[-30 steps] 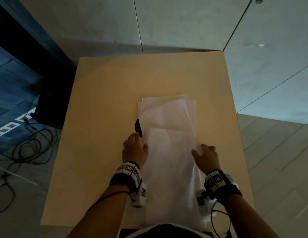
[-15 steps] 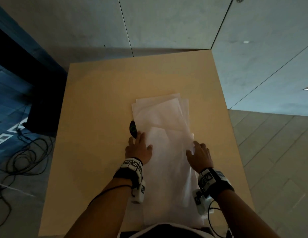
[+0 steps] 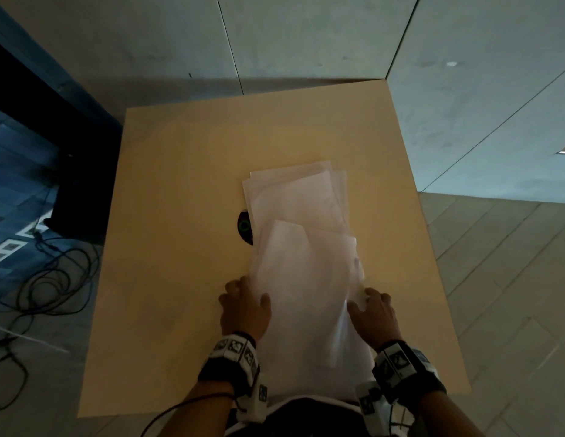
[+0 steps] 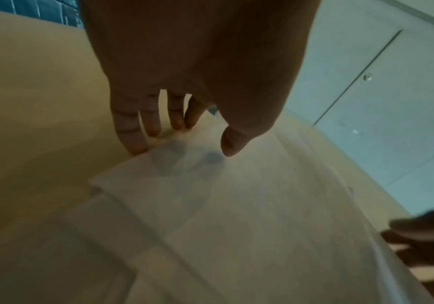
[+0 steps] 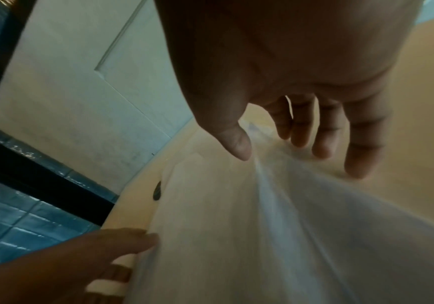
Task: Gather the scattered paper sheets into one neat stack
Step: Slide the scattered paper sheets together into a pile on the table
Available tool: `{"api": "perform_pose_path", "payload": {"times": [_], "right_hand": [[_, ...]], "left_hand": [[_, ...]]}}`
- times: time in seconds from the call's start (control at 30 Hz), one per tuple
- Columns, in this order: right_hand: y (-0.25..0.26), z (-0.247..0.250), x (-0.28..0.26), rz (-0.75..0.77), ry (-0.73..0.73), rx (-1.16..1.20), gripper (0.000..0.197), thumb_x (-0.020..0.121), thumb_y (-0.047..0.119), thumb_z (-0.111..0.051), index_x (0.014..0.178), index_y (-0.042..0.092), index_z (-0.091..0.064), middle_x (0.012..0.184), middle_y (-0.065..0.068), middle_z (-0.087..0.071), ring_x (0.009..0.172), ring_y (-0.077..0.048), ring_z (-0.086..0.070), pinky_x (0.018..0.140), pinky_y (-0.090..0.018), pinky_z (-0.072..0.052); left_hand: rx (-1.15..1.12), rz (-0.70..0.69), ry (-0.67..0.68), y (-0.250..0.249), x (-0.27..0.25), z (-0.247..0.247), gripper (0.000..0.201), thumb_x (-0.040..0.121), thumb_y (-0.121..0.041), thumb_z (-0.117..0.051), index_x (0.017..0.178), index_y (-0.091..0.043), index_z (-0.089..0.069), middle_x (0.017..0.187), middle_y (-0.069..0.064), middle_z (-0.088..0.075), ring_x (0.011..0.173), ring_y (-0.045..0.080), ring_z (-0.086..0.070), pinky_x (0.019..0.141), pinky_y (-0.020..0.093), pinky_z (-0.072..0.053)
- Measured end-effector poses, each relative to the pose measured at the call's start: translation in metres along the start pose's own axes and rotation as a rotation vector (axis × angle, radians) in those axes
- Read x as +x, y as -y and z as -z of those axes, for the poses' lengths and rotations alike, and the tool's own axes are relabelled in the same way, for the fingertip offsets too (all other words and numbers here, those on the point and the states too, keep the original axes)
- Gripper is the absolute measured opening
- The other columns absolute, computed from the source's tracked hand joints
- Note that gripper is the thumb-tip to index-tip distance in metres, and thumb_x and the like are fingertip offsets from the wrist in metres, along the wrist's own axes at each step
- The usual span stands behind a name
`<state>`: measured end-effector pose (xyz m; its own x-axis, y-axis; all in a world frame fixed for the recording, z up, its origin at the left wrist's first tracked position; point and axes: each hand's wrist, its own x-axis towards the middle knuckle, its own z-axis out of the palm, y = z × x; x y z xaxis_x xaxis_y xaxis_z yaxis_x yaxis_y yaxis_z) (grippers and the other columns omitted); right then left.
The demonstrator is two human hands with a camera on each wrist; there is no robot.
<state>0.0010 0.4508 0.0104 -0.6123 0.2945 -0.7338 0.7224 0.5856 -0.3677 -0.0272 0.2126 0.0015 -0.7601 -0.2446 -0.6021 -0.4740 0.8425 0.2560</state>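
Observation:
Several white paper sheets point(image 3: 294, 197) lie overlapped on a tan table point(image 3: 180, 216), running from its middle to the near edge. The nearest sheets point(image 3: 306, 279) bow upward between my hands. My left hand point(image 3: 243, 307) sits at their left edge, with straight fingers point(image 4: 132, 142) touching the paper's edge on the table and the thumb above the sheet point(image 4: 236, 226). My right hand point(image 3: 374, 313) is at the right edge. Its thumb rests on a raised fold of paper point(image 5: 236, 226) and its relaxed fingers point(image 5: 353, 160) lie just past the edge.
A dark round disc with a green ring point(image 3: 245, 227) is set in the table, half covered by the sheets' left side. Black cables point(image 3: 44, 279) lie on the floor to the left. A pale wall point(image 3: 306, 42) stands behind the table.
Both hands have slid back toward the near edge along the sides of the pile. The nearest sheets now bulge upward between them.

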Motion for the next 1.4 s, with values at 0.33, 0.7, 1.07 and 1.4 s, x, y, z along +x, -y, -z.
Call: {"api": "perform_pose_path", "payload": {"times": [0.33, 0.7, 1.07, 1.4], "right_hand": [[-0.024, 0.002, -0.009, -0.016, 0.028, 0.000, 0.067, 0.087, 0.038, -0.056, 0.143, 0.009, -0.033, 0.142, -0.016, -0.034, 0.129, -0.040, -0.039, 0.108, -0.048, -0.036], [-0.033, -0.004, -0.012, 0.063, 0.107, 0.007, 0.069, 0.087, 0.034, -0.058, 0.144, 0.010, -0.029, 0.141, -0.016, -0.033, 0.126, -0.040, -0.044, 0.108, -0.050, -0.038], [-0.040, -0.007, -0.017, 0.100, 0.143, -0.045, 0.066, 0.087, 0.033, -0.059, 0.140, 0.005, -0.034, 0.135, -0.017, -0.035, 0.123, -0.040, -0.046, 0.107, -0.050, -0.039], [-0.005, 0.026, 0.021, 0.107, -0.014, -0.025, 0.065, 0.090, 0.034, -0.054, 0.144, 0.007, -0.032, 0.145, -0.019, -0.030, 0.130, -0.043, -0.037, 0.108, -0.048, -0.033]], "left_hand": [[-0.032, 0.148, 0.016, 0.024, -0.032, -0.015, 0.065, 0.091, -0.040, -0.052, 0.145, -0.014, -0.026, 0.144, 0.014, -0.029, 0.127, 0.039, -0.035, 0.103, 0.046, -0.039], [-0.132, 0.103, 0.097, 0.034, -0.051, -0.031, 0.067, 0.088, -0.037, -0.055, 0.146, -0.023, -0.024, 0.140, 0.013, -0.033, 0.120, 0.040, -0.047, 0.103, 0.042, -0.041], [-0.175, 0.104, 0.122, 0.031, -0.071, -0.050, 0.073, 0.086, -0.041, -0.058, 0.147, -0.018, -0.025, 0.142, 0.010, -0.034, 0.122, 0.034, -0.049, 0.104, 0.040, -0.042], [-0.122, 0.114, 0.067, 0.015, -0.019, -0.009, 0.060, 0.091, -0.039, -0.052, 0.140, -0.009, -0.036, 0.140, 0.017, -0.037, 0.125, 0.039, -0.044, 0.104, 0.043, -0.040]]}}
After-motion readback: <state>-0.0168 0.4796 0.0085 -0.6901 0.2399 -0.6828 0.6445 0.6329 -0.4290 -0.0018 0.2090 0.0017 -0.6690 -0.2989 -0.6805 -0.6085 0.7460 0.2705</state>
